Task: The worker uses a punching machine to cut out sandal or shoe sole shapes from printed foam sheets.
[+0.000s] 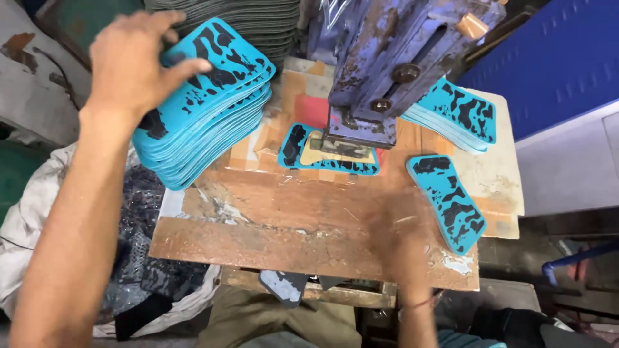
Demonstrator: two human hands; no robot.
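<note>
Left of the rusted purple-blue metal press [380,71]: a tall, slumping stack of turquoise foam sheets [206,122], rounded at the corners and blotched with black. Laid on top of it, the left hand [138,61], thumb [190,66] flat across the uppermost sheet, other fingers curled over the far edge. Grasping the top of the pile, then, not merely resting there. Probably held that way because of the lean: layers fanned out toward the press, likely to slide without a palm on them.

Directly beneath the press head: one single turquoise sheet [325,151], lying flat, a pale window through its middle. Apparently placed square under the head to line up with it.

In front of the press and a little to its right: the right hand [403,238], badly motion-blurred above the worn brown wooden board [271,225]. Open or clenched, impossible to tell; nothing visibly held. Just right of that hand, apart from the fingers: a lone black-blotched turquoise piece [448,200], lying at a slant on the board.

Right of the press: a low pile of matching turquoise sheets [454,116], neater, seemingly set aside. Behind the press, to its left: grey stacked sheets [258,19].
</note>
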